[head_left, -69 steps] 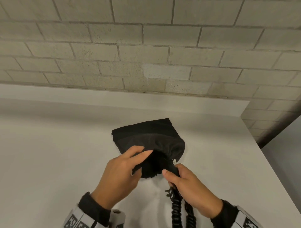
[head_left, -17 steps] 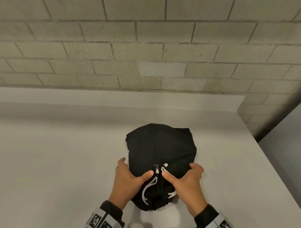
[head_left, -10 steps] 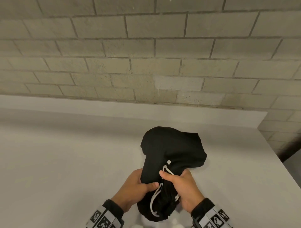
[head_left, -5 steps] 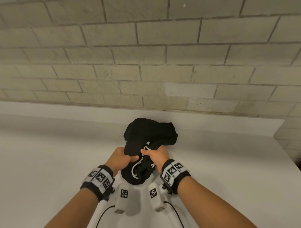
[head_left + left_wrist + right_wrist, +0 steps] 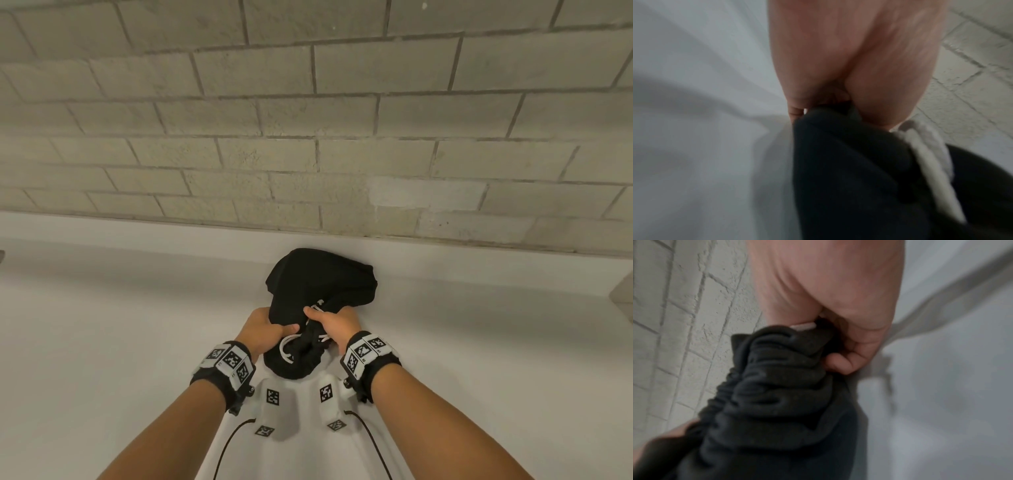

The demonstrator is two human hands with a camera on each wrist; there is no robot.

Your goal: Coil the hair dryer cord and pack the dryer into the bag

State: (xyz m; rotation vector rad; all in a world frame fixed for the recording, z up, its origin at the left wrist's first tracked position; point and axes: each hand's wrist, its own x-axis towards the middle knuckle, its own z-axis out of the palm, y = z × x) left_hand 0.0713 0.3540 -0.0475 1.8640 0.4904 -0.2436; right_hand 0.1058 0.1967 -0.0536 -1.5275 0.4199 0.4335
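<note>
Both arms now reach farther out, carrying the black bag [image 5: 320, 287] toward twelve o'clock; left hand [image 5: 262, 330] and right hand [image 5: 337, 323] each grip its cinched neck, contents hidden.

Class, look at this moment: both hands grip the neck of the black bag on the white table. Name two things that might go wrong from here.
1. The left hand and right hand grip only the gathered neck of the bag; if lifted, the bulging body may swing or slip free.
2. The white drawstring hangs in a loose loop and no knot shows, so the mouth may reopen.
</note>
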